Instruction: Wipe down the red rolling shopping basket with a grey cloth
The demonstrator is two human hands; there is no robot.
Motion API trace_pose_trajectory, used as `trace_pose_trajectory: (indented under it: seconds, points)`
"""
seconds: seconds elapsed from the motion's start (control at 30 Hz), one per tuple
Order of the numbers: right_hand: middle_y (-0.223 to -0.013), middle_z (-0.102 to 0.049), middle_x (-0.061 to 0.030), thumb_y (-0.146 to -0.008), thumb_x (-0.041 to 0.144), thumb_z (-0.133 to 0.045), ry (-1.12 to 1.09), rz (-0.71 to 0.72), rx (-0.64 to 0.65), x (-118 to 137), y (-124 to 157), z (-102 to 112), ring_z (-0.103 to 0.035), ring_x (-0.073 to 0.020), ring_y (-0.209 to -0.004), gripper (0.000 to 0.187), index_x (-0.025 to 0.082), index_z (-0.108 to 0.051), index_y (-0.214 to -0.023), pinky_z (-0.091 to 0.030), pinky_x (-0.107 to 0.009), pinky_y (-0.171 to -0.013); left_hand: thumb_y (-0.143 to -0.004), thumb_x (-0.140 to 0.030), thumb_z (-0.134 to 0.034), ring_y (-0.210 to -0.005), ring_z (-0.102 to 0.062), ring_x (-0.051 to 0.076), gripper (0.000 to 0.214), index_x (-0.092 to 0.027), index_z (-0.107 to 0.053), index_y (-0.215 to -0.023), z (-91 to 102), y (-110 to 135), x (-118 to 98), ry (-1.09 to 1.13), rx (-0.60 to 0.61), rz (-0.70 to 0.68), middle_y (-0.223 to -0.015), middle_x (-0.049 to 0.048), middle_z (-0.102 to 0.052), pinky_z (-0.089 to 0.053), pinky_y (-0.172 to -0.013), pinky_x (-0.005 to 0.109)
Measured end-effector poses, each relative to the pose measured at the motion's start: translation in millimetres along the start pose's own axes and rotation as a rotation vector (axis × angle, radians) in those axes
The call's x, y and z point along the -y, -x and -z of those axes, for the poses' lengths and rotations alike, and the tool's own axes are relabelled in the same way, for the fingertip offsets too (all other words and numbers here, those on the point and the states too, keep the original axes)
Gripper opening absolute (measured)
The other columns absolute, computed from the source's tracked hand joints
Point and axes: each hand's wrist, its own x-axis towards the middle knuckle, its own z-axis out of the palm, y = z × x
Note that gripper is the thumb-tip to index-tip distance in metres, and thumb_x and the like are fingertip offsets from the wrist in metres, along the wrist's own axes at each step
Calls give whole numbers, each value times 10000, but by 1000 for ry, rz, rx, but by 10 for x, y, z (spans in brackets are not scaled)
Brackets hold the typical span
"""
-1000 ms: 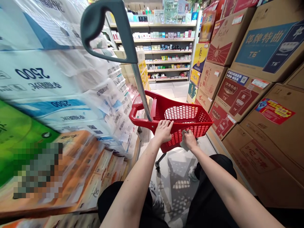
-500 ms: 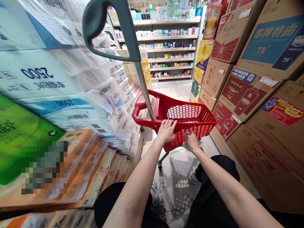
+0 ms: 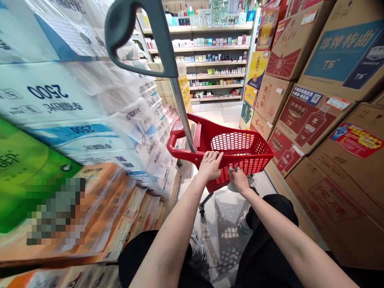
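A red plastic shopping basket on wheels (image 3: 258, 140), with lattice sides, stands in front of me on thin metal legs. A metal pole (image 3: 183, 112) rises from its rear to a dark grey handle (image 3: 168, 40). My left hand (image 3: 211, 165) is closed over the near rim, fingers on top. Against the near lattice side, my right hand (image 3: 240, 180) presses a pale grey cloth (image 3: 231, 185), fingers closed on it. Part of the cloth is hidden behind that hand.
White packs of tissue (image 3: 75, 96) are stacked on the left, with orange packs (image 3: 99, 216) and a green pack (image 3: 27, 168) nearer. Cartons (image 3: 318, 116) wall in the right side. Shelves of small goods (image 3: 219, 62) stand beyond the tiled floor (image 3: 222, 236).
My right hand and the cloth have slid left along the basket's near side, closer to my left hand. The left hand and the basket stay in place.
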Motion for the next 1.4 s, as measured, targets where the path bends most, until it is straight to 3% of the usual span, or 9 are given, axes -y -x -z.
trace_pose_trajectory:
  seconds: [0.37, 0.47, 0.63, 0.8, 0.9, 1.0, 1.13, 1.2, 1.4]
  points:
    - [-1203, -468, -148, -936, 225, -335, 8, 0, 38, 254, -59, 60, -501, -224, -1001, 392, 213, -513, -1286, -430, -294, -797, -719, -271, -531, -1247, -399, 273, 725, -148, -364, -1413, -24, 19, 1, 26, -35, -23, -1326, 119, -490, -184, -1118, 423]
    - [-1204, -478, -140, -938, 222, -328, 14, 53, 40, 212, -5, 56, -496, -222, -1006, 422, 233, -481, -1331, -417, -296, -840, -720, -247, -530, -1280, -377, 266, 720, -113, -364, -1408, 42, 41, 31, 61, -41, -70, -1353, 127, -473, -183, -1131, 415]
    - [-1224, -472, -121, -927, 256, -378, -20, 125, 83, 115, 132, 6, -477, -221, -1061, 418, 272, -496, -1328, -408, -274, -843, -770, -112, -427, -1265, -406, 199, 555, -194, -467, -1317, 242, 264, 116, 198, -136, -186, -1325, 67, -505, -313, -1077, 369]
    - [-1213, -477, -132, -923, 250, -377, -29, 112, 116, 222, 146, -151, -488, -227, -1063, 418, 247, -491, -1325, -414, -280, -829, -862, -165, -388, -1064, -521, 206, 271, -206, -598, -1029, 408, 652, 349, 156, -383, 153, -1061, 76, -600, -411, -943, 373]
    - [-1234, -467, -168, -900, 233, -407, -23, 59, 118, 311, 114, -245, -490, -252, -1086, 460, 192, -458, -1356, -409, -304, -852, -887, -222, -392, -1164, -469, 234, 309, -182, -550, -1149, 479, 735, 545, 53, -508, 359, -1181, 104, -566, -363, -1007, 412]
    - [-1224, -479, -177, -867, 217, -455, -37, 49, 134, 353, 102, -271, -508, -244, -1073, 484, 157, -473, -1347, -397, -305, -883, -909, -282, -382, -1267, -392, 247, 401, -182, -482, -1285, 506, 673, 708, -32, -445, 337, -1299, 104, -516, -243, -1110, 452]
    - [-1191, -508, -118, -894, 233, -398, -67, 98, 125, 374, 136, -235, -524, -208, -1031, 415, 238, -544, -1283, -413, -269, -840, -929, -346, -368, -1195, -442, 253, 376, -240, -547, -1242, 476, 562, 791, -94, -338, 292, -1172, 87, -580, -188, -1136, 470]
    - [-1226, -490, -104, -896, 229, -394, -80, 104, 74, 404, 154, -246, -514, -201, -1042, 435, 265, -509, -1314, -405, -269, -856, -929, -353, -372, -1165, -451, 253, 357, -256, -571, -1209, 458, 543, 772, -101, -339, 291, -1135, 84, -583, -197, -1131, 472]
    - [-1221, -483, -153, -926, 234, -342, -69, -50, 54, 486, 130, -357, -488, -239, -1078, 422, 179, -499, -1314, -406, -290, -795, -928, -366, -380, -1118, -444, 255, 323, -245, -604, -1129, 460, 553, 609, -112, -325, 289, -1078, 88, -568, -201, -1117, 476]
